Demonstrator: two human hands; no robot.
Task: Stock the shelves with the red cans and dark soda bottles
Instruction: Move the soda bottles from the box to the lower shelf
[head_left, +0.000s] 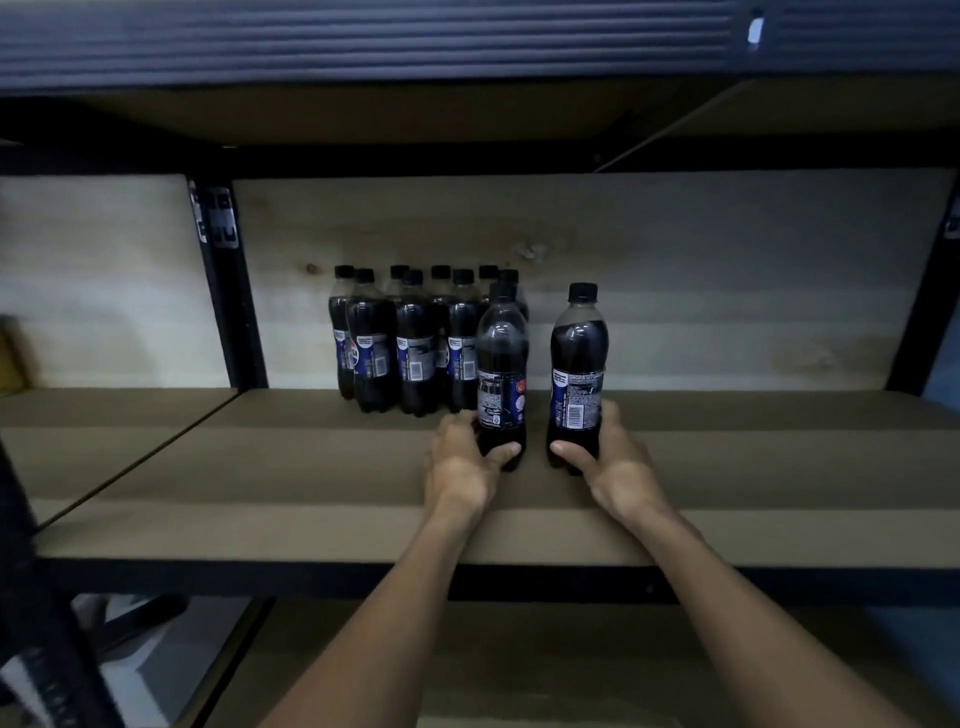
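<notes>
Labels (574, 402) blue, barcoded (print illegible): left hand (460, 460) clasps one black-capped dark plastic soda bottle (501, 358), right hand (621, 462) another bottle (577, 353).

A stockroom or shop; metal-framed shelving (234, 291); rows of soda bottles (415, 338).

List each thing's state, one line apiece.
Left hand: grips left dark plastic soda bottle near its base.
Right hand: grips right dark plastic soda bottle near its base.
Both held bottles: upright, capped.
Cluster of dark soda bottles: upright, capped, at back of brown wooden shelf.
</notes>
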